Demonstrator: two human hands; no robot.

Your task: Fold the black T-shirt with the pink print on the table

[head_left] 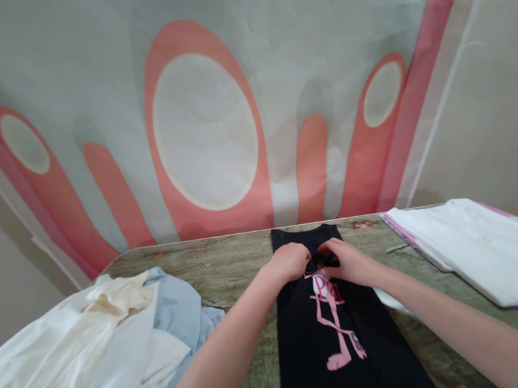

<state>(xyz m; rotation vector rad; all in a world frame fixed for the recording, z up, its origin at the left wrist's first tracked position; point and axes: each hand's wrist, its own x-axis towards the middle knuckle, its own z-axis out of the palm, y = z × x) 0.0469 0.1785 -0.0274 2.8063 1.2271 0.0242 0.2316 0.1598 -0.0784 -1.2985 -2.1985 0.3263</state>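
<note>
Left hand (pixel 293 261) and right hand (pixel 350 263) pinch the black garment (pixel 305 352) (pink figure (pixel 342 340) on front)

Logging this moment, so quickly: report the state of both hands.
Left hand: curled at the black garment; whether it grips cannot be told.
Right hand: bent at the same garment; whether open or closed on fabric cannot be told.

The black garment (pixel 300 352) looks like matt cloth, the tabletop (pixel 228 262) like grainy wood.
</note>
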